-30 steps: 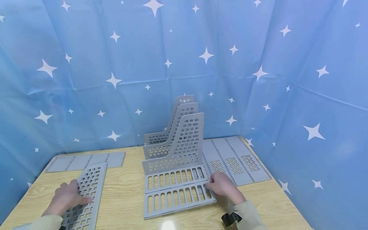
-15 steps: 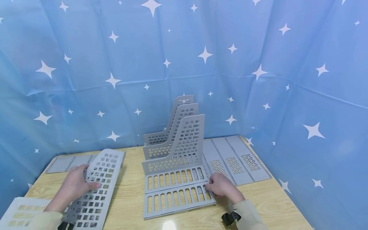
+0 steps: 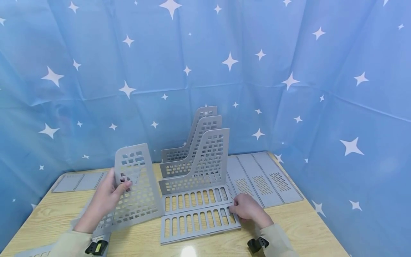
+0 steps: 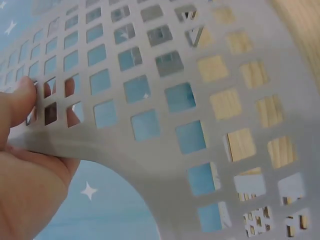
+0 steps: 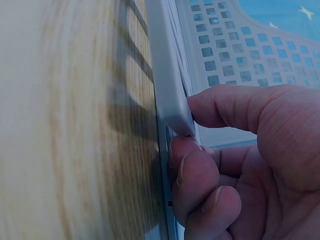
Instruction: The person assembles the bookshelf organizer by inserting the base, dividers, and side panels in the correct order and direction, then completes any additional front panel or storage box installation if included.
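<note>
My left hand [image 3: 107, 194] grips a grey perforated magazine-rack side panel [image 3: 152, 178] and holds it upright and tilted, left of the middle. In the left wrist view, the thumb [image 4: 22, 102] lies on the near face, with fingers behind it showing through the square holes. My right hand [image 3: 247, 207] pinches the right end of a grey slotted base panel [image 3: 200, 233]; the right wrist view shows the thumb [image 5: 220, 106] and curled fingertips at its edge. Three similar side panels [image 3: 225, 153] stand upright in a row behind the slotted part.
Flat grey jointed panels [image 3: 253, 160] with slanted slots lie at the back right of the wooden table [image 3: 305, 228]. Another flat jointed panel [image 3: 86, 180] lies at the back left. More perforated pieces [image 3: 35, 251] lie at the front left. A blue starred curtain [image 3: 205, 53] hangs behind.
My left hand has raised its side panel off the left of the table, turned it upright and brought it right, close to the slotted panel. My right hand keeps its place.
</note>
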{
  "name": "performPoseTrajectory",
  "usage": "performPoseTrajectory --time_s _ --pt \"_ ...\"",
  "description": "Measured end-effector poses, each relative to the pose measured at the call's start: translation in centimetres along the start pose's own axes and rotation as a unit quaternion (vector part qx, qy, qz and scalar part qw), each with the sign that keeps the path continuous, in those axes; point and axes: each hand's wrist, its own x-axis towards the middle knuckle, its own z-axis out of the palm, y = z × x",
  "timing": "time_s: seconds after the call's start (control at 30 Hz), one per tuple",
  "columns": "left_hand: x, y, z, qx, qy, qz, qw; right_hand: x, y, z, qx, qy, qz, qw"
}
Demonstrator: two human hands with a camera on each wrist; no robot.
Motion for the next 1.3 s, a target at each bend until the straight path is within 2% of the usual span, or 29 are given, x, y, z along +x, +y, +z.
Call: performPoseTrajectory --time_s 0.2,0.67,0.83,1.0,1.1,1.17,1.3 --pt "-0.2 0.1 0.7 0.009 0.004 0.028 0.9996 0.0 -0.1 0.1 -0.006 0.011 -0.005 0.9999" --pt "-0.7 -0.3 0.7 0.006 0.01 0.081 0.9967 -0.2 0.0 0.2 -0.002 0.017 -0.007 0.9998" --pt "-1.0 -0.6 0.7 0.011 0.02 0.086 0.996 -0.2 -0.1 0.1 0.002 0.015 -0.008 0.9998" --pt "-1.2 -0.6 1.0 -0.002 0.025 0.084 0.9961 -0.3 -0.2 0.1 -0.008 0.019 -0.009 0.9998" --pt "-1.3 -0.4 1.2 -0.009 0.029 0.078 0.9965 -0.2 -0.2 0.1 -0.018 0.021 -0.015 0.9995" --pt "-1.2 -0.3 1.2 -0.019 0.025 0.063 0.9976 -0.2 -0.1 0.1 -0.021 0.021 -0.017 0.9994" --pt "-1.3 -0.6 0.9 -0.01 -0.012 -0.011 0.9998 -0.2 -0.1 0.1 -0.027 0.01 -0.017 0.9994"
